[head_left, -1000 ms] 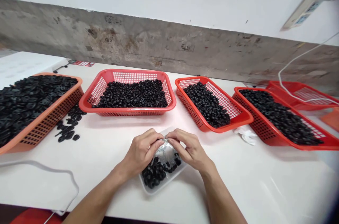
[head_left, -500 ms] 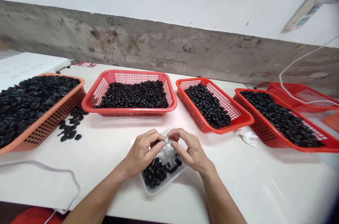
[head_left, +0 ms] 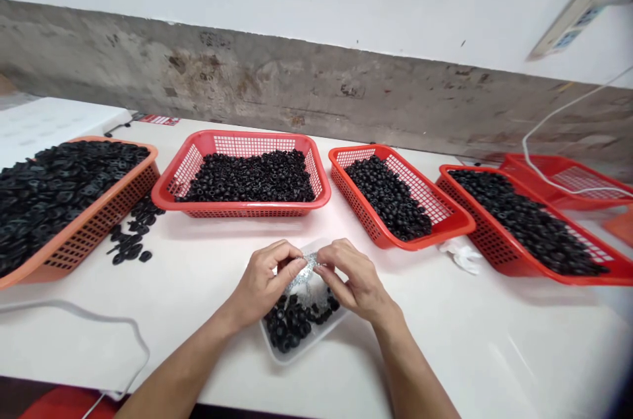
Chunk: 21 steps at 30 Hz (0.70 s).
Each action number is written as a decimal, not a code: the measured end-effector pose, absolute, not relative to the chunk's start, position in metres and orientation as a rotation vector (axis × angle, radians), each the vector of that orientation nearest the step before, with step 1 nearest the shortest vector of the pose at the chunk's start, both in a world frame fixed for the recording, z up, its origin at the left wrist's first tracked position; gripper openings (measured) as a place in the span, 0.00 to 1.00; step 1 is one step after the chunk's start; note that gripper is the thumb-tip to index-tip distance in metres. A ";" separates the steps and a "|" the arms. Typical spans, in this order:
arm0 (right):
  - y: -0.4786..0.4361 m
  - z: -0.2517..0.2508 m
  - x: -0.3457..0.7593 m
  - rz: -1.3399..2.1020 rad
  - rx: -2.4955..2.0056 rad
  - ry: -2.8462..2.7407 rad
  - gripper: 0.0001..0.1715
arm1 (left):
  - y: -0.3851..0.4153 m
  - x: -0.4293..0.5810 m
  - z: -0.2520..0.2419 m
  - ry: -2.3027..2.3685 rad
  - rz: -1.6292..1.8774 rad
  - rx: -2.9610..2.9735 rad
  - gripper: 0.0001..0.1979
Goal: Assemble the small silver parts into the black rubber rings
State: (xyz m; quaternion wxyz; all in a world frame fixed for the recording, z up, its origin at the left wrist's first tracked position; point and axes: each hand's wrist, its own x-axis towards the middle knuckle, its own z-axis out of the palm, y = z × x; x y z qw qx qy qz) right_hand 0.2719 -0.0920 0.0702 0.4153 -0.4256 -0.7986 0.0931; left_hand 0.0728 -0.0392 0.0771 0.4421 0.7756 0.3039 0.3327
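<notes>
My left hand (head_left: 270,280) and my right hand (head_left: 355,279) face each other over a small translucent plastic tray (head_left: 283,359). Each has thumb and forefinger closed in a pinch. Whatever lies between the fingertips is too small to make out. Under the fingers is a heap of tiny silvery pieces (head_left: 305,279) in the tray. Thick black ring-shaped parts (head_left: 287,326) fill its near left portion, and more lie along its right side. The tray's far end is partly hidden by my hands.
Behind the tray stand a wide red basket (head_left: 242,209), a narrower red basket (head_left: 425,237) and another red basket (head_left: 524,267), all holding black parts. An orange basket (head_left: 99,224) is heaped at left, with loose black pieces (head_left: 129,247) beside it. A white cable (head_left: 89,315) crosses the table.
My fingers have shifted slightly over the silvery pieces, and my right fingers have flattened a little. The tray and baskets stay in place.
</notes>
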 end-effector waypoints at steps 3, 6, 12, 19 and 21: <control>-0.093 0.072 0.273 0.270 -1.078 -1.974 0.03 | -0.038 0.073 0.076 0.763 0.844 1.917 0.10; -0.094 0.072 0.272 0.355 -1.097 -1.930 0.05 | -0.038 0.074 0.074 0.783 0.892 1.915 0.08; -0.093 0.070 0.269 0.436 -1.200 -1.916 0.10 | -0.041 0.074 0.073 0.770 0.939 1.971 0.07; -0.092 0.068 0.265 0.398 -1.246 -1.902 0.09 | -0.041 0.075 0.071 0.766 0.941 1.994 0.06; -0.092 0.067 0.265 0.388 -1.236 -1.918 0.07 | -0.042 0.075 0.071 0.784 0.945 2.016 0.06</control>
